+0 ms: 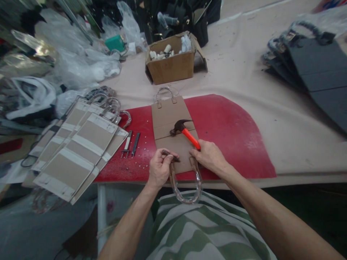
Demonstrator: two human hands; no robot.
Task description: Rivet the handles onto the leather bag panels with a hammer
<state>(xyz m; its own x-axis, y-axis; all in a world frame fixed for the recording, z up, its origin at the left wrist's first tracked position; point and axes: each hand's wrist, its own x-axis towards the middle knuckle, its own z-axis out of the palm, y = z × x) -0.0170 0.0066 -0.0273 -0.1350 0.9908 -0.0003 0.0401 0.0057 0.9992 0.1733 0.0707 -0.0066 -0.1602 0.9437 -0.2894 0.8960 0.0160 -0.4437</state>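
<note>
A flat tan bag panel (169, 115) lies on a red mat (230, 133). One wrapped handle (166, 91) is at its far end, and another wrapped handle (187, 199) hangs over the table's front edge. My right hand (208, 155) grips a claw hammer (191, 138) by its orange handle, its dark head over the panel's middle. Fingers of that hand are close to the near handle's right end. My left hand (161, 168) pinches a short dark metal punch (175, 157), held slantwise above the panel near the handle's left end.
Pronged punches (127, 144) and small studs lie on the mat's left side. Beside them is a stack of tan panels (84, 151) with wrapped handles. A cardboard box (172, 66) stands behind; dark bag pieces (320, 68) lie at right. Plastic wrapping (78, 57) is heaped at left.
</note>
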